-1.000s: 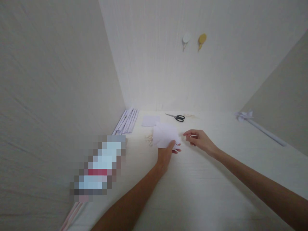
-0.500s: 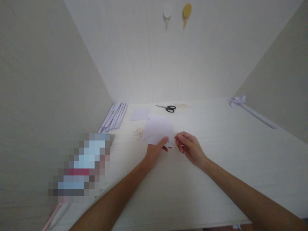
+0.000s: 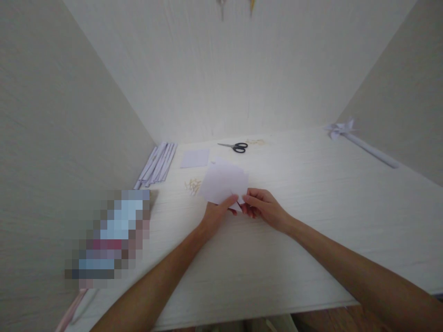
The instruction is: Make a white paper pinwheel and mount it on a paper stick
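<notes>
A pale folded sheet of paper [image 3: 223, 182] is held up over the white table [image 3: 297, 221]. My left hand [image 3: 216, 214] pinches its lower edge, thumb on top. My right hand [image 3: 263, 210] meets it from the right, fingers closed on the same lower corner of the paper. Both hands touch each other at the paper's bottom edge.
Black-handled scissors [image 3: 235, 147] lie at the back of the table. A flat paper square [image 3: 195, 158] and a bundle of paper strips [image 3: 157, 163] lie at the back left. Small wooden bits [image 3: 193, 186] sit left of the paper. A paper pinwheel on a stick [image 3: 349, 133] lies at the right wall.
My right hand has moved left from beside the paper and closed on its lower corner. The view has tilted down, and the wall hooks have slid out of the top.
</notes>
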`<state>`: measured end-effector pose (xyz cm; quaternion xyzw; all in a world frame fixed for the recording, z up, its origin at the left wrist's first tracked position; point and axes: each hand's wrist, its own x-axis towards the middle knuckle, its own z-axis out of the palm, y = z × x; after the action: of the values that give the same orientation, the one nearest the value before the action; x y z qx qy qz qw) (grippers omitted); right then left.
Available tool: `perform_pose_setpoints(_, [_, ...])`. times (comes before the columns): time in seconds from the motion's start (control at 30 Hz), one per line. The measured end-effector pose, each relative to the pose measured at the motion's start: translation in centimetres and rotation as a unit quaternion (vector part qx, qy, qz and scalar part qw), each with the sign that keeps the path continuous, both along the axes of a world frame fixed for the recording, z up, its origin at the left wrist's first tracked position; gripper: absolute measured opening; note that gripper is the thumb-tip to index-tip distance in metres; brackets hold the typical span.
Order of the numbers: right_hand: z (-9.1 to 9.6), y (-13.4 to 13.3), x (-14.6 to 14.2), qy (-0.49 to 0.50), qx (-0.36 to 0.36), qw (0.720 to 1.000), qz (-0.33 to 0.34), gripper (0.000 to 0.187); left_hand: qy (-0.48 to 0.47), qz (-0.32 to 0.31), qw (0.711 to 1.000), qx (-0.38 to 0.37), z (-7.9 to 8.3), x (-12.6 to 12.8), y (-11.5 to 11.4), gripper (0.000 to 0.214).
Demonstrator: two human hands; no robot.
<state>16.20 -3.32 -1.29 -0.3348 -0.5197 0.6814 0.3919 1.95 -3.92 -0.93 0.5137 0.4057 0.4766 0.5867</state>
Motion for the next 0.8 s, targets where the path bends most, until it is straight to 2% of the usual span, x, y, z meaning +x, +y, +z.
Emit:
perform_pose_setpoints(0.33, [0.23, -0.07, 0.17, 0.008, 0.004, 0.999, 0.031, 0.015, -0.03, 0.081, 0.995, -0.043, -0.28, 0.11, 0.06, 0.014])
perform_pose_setpoints(0.8, [0.27, -0.23, 0.02, 0.008, 0.043, 0.999, 0.018, 0.014, -0.031, 0.084, 0.995, -0.047, -0.23, 0.2, 0.1, 0.014])
